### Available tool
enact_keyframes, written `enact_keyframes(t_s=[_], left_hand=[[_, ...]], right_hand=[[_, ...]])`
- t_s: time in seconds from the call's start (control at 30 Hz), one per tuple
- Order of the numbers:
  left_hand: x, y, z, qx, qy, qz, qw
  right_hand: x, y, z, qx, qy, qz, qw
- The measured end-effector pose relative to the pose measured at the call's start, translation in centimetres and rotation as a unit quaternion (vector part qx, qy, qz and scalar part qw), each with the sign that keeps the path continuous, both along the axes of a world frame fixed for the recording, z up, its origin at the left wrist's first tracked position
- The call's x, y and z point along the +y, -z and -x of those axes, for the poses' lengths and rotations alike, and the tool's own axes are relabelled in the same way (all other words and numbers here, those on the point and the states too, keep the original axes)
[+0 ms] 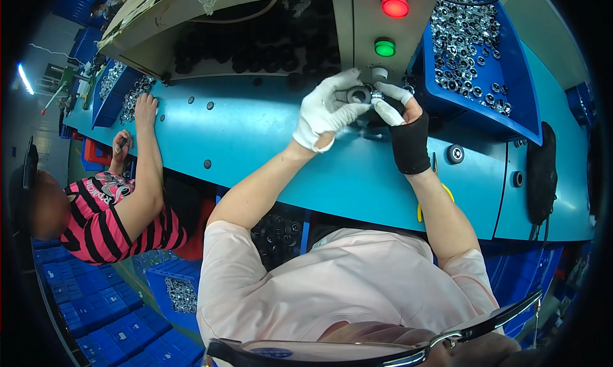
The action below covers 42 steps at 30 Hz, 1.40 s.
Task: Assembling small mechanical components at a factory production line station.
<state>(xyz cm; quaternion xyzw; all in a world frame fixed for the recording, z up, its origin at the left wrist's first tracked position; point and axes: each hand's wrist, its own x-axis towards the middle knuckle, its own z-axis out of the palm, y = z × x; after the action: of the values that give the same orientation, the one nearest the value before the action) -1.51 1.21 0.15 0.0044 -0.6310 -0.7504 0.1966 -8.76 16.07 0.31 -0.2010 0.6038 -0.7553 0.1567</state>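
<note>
Holding a dark ring (358, 95) between the thumb and fingers of the white-gloved left hand (322, 110), over the blue counter (268, 169). Pinching a small shiny piece (377, 96) in the white-covered fingertips of the right hand (405, 119), just beside the ring. Working with both hands close together, clamped on these two things; hard to tell whether touching each other. Wearing a black sleeve (410, 146) around the right palm and wrist. Facing, just beyond the hands, a pale machine (364, 25) with a red lamp (395, 5) and a green lamp (385, 47), both lit. Near, to the right of the right hand, a blue bin (522, 70) with many shiny metal parts (456, 47) inside. Crossing a yellow-handled tool (449, 192) with the right forearm, beside a round black wheel (455, 153); farther right, near a long black pouch (541, 175). Well left of the left hand, alongside a co-worker in a pink-and-black striped shirt (137, 223).
</note>
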Motion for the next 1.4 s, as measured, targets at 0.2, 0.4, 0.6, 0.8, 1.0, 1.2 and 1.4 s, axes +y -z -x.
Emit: enact_keyframes(t_s=[0.2,0.4,0.6,0.8,1.0,1.2,1.4], left_hand=[[0.4,-0.9,-0.6,0.012,-0.014,0.072,0.997],[0.4,-0.9,-0.6,0.010,-0.015,0.075,0.997],[0.5,-0.8,-0.8,0.006,-0.015,0.057,0.998],[0.3,-0.5,-0.6,0.006,0.002,0.003,1.000],[0.4,-0.5,-0.5,-0.001,-0.010,0.030,0.999],[-0.2,0.6,-0.3,0.026,-0.031,0.085,0.996],[-0.6,0.7,-0.1,0.028,-0.020,0.131,0.991]], right_hand=[[-0.1,-0.5,-0.2,-0.032,-0.026,0.027,0.999],[0.0,-0.3,-0.1,-0.029,-0.031,0.039,0.998],[0.0,-0.4,-0.2,0.011,-0.024,0.035,0.999],[-0.1,-0.3,-0.2,-0.021,-0.028,0.036,0.999],[-0.1,-0.1,-0.2,0.004,-0.020,0.017,1.000],[-0.2,0.1,-0.3,0.042,-0.015,0.014,0.999],[-0.3,0.2,-0.3,0.061,-0.011,0.003,0.998]])
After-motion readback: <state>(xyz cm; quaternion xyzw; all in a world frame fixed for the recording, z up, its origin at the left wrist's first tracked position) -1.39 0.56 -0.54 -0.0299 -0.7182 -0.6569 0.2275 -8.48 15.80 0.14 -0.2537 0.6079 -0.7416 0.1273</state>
